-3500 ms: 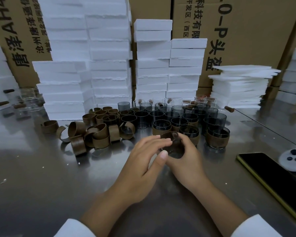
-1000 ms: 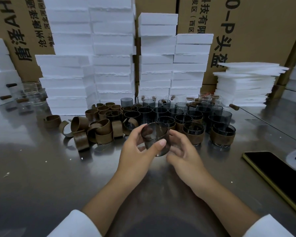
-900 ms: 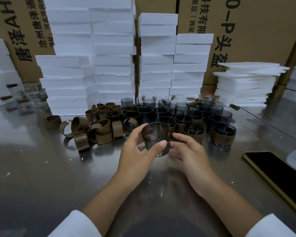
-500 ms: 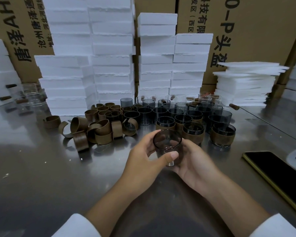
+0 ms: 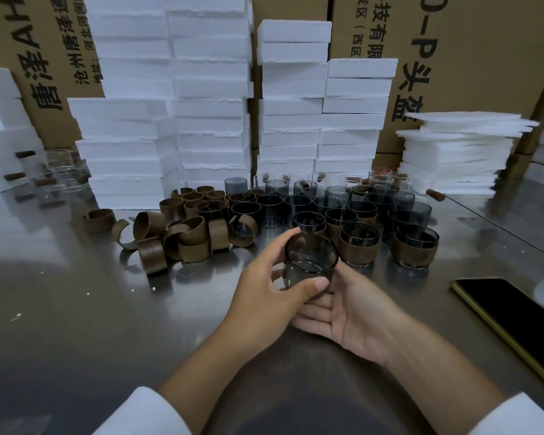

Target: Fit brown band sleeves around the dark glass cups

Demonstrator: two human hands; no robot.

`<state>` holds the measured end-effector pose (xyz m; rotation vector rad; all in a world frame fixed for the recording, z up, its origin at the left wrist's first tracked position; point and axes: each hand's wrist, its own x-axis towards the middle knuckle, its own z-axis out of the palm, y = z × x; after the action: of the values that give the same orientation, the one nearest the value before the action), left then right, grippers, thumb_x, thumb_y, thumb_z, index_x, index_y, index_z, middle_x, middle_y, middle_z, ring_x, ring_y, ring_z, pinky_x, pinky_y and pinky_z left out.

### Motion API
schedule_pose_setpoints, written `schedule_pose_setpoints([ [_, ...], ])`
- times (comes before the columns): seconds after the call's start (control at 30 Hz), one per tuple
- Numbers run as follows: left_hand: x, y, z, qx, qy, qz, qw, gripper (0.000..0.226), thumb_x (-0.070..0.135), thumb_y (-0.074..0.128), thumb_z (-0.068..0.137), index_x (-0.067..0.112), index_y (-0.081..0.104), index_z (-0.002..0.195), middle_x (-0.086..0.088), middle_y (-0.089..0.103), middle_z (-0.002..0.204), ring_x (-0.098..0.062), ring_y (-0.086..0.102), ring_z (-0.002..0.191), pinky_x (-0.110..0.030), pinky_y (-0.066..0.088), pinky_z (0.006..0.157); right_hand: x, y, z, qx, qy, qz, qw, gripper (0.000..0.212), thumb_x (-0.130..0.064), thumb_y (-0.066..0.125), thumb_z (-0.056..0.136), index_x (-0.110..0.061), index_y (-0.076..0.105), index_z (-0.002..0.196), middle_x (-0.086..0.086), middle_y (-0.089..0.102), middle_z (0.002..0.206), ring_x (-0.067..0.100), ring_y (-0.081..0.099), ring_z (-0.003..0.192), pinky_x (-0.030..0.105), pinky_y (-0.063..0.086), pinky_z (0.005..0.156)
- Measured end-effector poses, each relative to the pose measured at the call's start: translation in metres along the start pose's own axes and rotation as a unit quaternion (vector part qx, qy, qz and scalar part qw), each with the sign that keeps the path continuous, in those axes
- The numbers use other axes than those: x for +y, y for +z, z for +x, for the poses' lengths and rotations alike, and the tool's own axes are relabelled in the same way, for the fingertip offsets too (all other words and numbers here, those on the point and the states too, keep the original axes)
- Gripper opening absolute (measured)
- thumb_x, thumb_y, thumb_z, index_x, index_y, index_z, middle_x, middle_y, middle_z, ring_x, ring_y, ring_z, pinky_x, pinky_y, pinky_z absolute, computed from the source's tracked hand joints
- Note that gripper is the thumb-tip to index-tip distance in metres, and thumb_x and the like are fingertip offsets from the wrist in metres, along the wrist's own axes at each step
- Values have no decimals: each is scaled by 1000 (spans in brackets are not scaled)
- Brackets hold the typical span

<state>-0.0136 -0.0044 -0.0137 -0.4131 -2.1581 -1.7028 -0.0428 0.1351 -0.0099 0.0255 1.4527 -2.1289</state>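
Note:
My left hand grips a bare dark glass cup, thumb across its near side and fingers behind it, mouth tilted toward me. My right hand lies palm up under and beside the cup, fingers touching its base. No band is on this cup. A heap of loose brown band sleeves lies left of the hands. Behind the hands stand several dark cups, and those at the right front wear brown bands.
White foam blocks are stacked at the back before cardboard boxes. Thin foam sheets pile at the right. A phone lies at the right edge of the steel table. Clear glasses stand far left.
The banded cup held earlier is gone from the hands. My left hand took a bare dark cup and drew it toward me; my right hand turned palm up beneath it.

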Motion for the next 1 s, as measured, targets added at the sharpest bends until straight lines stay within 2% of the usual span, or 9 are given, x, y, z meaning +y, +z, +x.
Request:
schedule_pose_setpoints([
  [0.17, -2, -1, 0, -6, 10, 36, 999, 63, 25, 77, 76, 50, 45, 125, 33, 58, 118, 8, 53, 114, -11, 42, 96, -3, -4, 0, 41, -24, 14, 999, 42, -41, 49, 97, -3, 67, 102, 16, 75, 92, 23, 75, 76, 30, 61, 59],
  [0.3, -2, 0, 0, -11, 17, 55, 998, 63, 27, 78, 76, 52, 45, 123, 34, 57, 120, 9, 51, 116, -13, 41, 97, -5, -6, 1, 68, -62, 58, 994, 21, -22, 59, 92, -4, 69, 90, 13, 76, 82, 18, 74, 66, 26, 58, 51],
  [0.47, -4, 2, 0, -14, 17, 44, 999, 61, 21, 79, 75, 43, 49, 124, 25, 62, 119, 5, 53, 117, -23, 39, 104, -9, -6, -1, 60, -95, 95, 989, 17, -9, 54, 94, -3, 67, 85, 11, 75, 77, 16, 72, 61, 24, 55, 47],
  [0.63, -4, 2, 0, -21, 9, -1, 1000, 56, 9, 77, 76, 36, 53, 120, 21, 66, 115, 4, 57, 114, -9, 40, 93, -9, -3, -1, 17, -96, 104, 990, 29, -14, 41, 101, -4, 67, 93, 10, 75, 84, 14, 71, 65, 26, 54, 54],
  [0.77, -1, 3, 0, -20, 7, -21, 1000, 51, 18, 76, 74, 36, 54, 116, 24, 65, 115, 4, 58, 112, -8, 42, 91, -8, 2, -4, -19, -79, 112, 990, 37, -24, 35, 102, -2, 64, 110, 12, 73, 90, 17, 69, 67, 32, 53, 70],
  [0.83, 0, 3, 0, -13, 7, -32, 999, 51, 21, 76, 72, 36, 54, 116, 24, 65, 114, 4, 58, 112, -7, 42, 90, -7, 4, -4, -21, -69, 99, 992, 41, -29, 34, 102, -3, 62, 119, 14, 72, 98, 22, 67, 79, 38, 48, 85],
  [0.9, -1, 2, 1, -11, 6, -30, 999, 51, 12, 76, 76, 37, 53, 115, 26, 65, 113, 6, 58, 111, -6, 41, 87, -6, 4, -4, -14, -52, 71, 996, 45, -34, 34, 102, -5, 61, 123, 16, 70, 111, 26, 65, 95, 43, 44, 98],
  [0.93, -1, 2, 1, -10, 6, -26, 1000, 53, 9, 76, 77, 38, 53, 114, 26, 65, 112, 6, 58, 110, -5, 41, 87, -6, 3, -5, -8, -44, 55, 997, 46, -37, 34, 102, -6, 60, 124, 17, 69, 115, 28, 65, 102, 44, 44, 100],
  [1.0, -2, 1, 1, -8, 7, -23, 1000, 54, 7, 76, 77, 38, 53, 115, 26, 65, 112, 7, 57, 111, -5, 41, 88, -6, 2, -4, 3, -32, 31, 999, 47, -40, 36, 101, -7, 61, 123, 18, 69, 116, 30, 66, 107, 46, 48, 96],
])
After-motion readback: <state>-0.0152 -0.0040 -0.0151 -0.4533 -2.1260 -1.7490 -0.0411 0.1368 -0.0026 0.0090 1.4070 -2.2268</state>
